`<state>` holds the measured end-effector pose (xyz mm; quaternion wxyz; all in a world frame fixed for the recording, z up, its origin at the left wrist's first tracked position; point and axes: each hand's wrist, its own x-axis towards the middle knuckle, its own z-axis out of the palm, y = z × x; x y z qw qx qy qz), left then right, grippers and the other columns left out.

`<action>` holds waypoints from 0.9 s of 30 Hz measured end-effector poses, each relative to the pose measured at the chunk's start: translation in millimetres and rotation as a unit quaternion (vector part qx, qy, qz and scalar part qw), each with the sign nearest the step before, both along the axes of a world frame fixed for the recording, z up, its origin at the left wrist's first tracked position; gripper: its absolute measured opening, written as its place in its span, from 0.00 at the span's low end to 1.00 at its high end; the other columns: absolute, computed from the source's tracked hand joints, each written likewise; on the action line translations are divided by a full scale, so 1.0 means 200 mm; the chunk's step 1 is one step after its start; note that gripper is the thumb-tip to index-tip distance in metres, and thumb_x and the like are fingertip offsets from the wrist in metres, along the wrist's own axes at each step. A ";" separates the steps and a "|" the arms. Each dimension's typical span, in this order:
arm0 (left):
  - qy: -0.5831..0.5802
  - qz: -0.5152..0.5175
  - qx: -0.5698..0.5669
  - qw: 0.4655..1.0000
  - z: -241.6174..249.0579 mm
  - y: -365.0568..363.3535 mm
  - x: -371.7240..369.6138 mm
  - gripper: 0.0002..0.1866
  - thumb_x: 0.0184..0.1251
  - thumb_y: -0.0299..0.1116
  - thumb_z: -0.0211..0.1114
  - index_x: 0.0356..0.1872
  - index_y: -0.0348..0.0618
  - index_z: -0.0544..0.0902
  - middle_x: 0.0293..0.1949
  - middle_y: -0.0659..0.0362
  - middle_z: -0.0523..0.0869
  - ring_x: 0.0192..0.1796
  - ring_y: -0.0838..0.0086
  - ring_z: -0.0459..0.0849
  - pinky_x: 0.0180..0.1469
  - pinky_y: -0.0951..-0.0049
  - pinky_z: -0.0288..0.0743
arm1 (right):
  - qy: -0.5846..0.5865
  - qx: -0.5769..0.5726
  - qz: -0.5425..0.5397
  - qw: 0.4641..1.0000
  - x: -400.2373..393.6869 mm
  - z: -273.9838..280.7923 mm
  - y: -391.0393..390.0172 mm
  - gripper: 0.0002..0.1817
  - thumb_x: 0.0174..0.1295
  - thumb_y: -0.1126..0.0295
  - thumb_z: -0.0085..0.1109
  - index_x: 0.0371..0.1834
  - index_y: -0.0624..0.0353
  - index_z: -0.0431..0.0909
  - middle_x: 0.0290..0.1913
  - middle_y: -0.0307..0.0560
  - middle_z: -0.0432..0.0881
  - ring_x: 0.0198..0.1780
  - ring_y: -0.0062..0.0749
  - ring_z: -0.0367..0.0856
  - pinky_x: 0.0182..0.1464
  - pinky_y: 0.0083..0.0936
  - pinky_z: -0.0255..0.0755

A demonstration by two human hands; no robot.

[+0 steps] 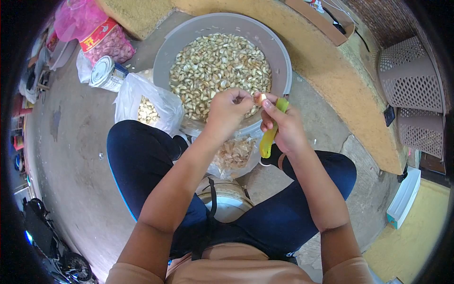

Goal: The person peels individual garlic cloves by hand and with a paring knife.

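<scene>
My right hand (287, 128) is closed around a long yellow-green tool (268, 142), perhaps a small knife; no blade can be made out. Its thumb and fingertips also pinch a garlic clove (261, 98), pale where the skin is off. Just left of the clove, my left hand (228, 110) has its thumb and fingers pinched together, and what they hold is hidden. Both hands hover over the near edge of a large grey tub (163, 52) full of unpeeled garlic cloves (220, 66).
Left of the tub stands a white plastic bag (163, 102) with peeled cloves (147, 111). Between my feet lies a bag of garlic skins (234, 154). A can (109, 75) and a pink mesh sack (109, 45) sit farther left. A yellow ledge (350, 85) borders the right.
</scene>
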<state>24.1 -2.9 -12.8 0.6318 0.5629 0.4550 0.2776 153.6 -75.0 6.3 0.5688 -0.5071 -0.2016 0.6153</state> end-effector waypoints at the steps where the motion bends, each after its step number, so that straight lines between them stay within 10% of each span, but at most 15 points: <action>1: 0.007 0.002 0.012 1.000 0.00 0.01 0.00 0.10 0.51 0.32 0.61 0.28 0.34 0.80 0.21 0.60 0.80 0.25 0.81 0.75 0.30 0.79 0.69 | 0.015 -0.001 0.004 1.000 0.00 0.00 0.00 0.16 0.56 0.66 0.59 0.45 0.64 0.75 0.25 0.33 0.74 0.21 0.14 0.65 0.24 0.15 0.63; 4: -0.001 0.011 0.038 0.999 -0.02 0.02 0.00 0.07 0.54 0.30 0.59 0.29 0.37 0.79 0.19 0.64 0.76 0.20 0.85 0.69 0.23 0.83 0.61 | 0.066 0.009 0.016 0.998 0.03 -0.03 0.00 0.16 0.57 0.65 0.59 0.44 0.64 0.76 0.26 0.33 0.74 0.21 0.14 0.64 0.24 0.15 0.63; 11: -0.010 -0.014 0.007 1.000 0.00 0.04 -0.01 0.05 0.57 0.27 0.57 0.32 0.37 0.78 0.18 0.65 0.74 0.15 0.88 0.65 0.16 0.84 0.54 | -0.256 -0.021 0.063 0.964 0.02 0.03 0.01 0.14 0.56 0.64 0.60 0.41 0.62 0.77 0.28 0.37 0.75 0.23 0.17 0.69 0.27 0.16 0.66; 16: 0.002 -0.048 0.122 0.991 0.04 0.05 -0.04 0.08 0.52 0.30 0.61 0.30 0.37 0.81 0.27 0.55 0.82 0.30 0.73 0.80 0.36 0.75 0.71 | -0.400 0.025 0.096 0.911 0.06 0.02 0.00 0.14 0.52 0.67 0.62 0.39 0.63 0.78 0.33 0.44 0.77 0.31 0.26 0.75 0.37 0.22 0.69; 22: 0.063 -0.160 0.252 0.952 0.14 0.05 -0.06 0.07 0.49 0.27 0.63 0.30 0.38 0.81 0.29 0.55 0.82 0.33 0.71 0.80 0.39 0.74 0.71 | -0.392 0.059 0.140 0.907 0.11 0.03 0.00 0.16 0.50 0.69 0.62 0.41 0.63 0.76 0.33 0.45 0.77 0.36 0.28 0.76 0.43 0.23 0.68; 27: 0.076 -0.220 0.268 0.935 0.14 0.04 -0.07 0.06 0.48 0.26 0.63 0.28 0.37 0.81 0.28 0.55 0.82 0.32 0.71 0.80 0.38 0.74 0.71 | -0.311 -0.029 0.175 0.934 0.13 0.11 0.00 0.16 0.50 0.70 0.62 0.43 0.61 0.76 0.26 0.37 0.76 0.24 0.18 0.70 0.28 0.17 0.66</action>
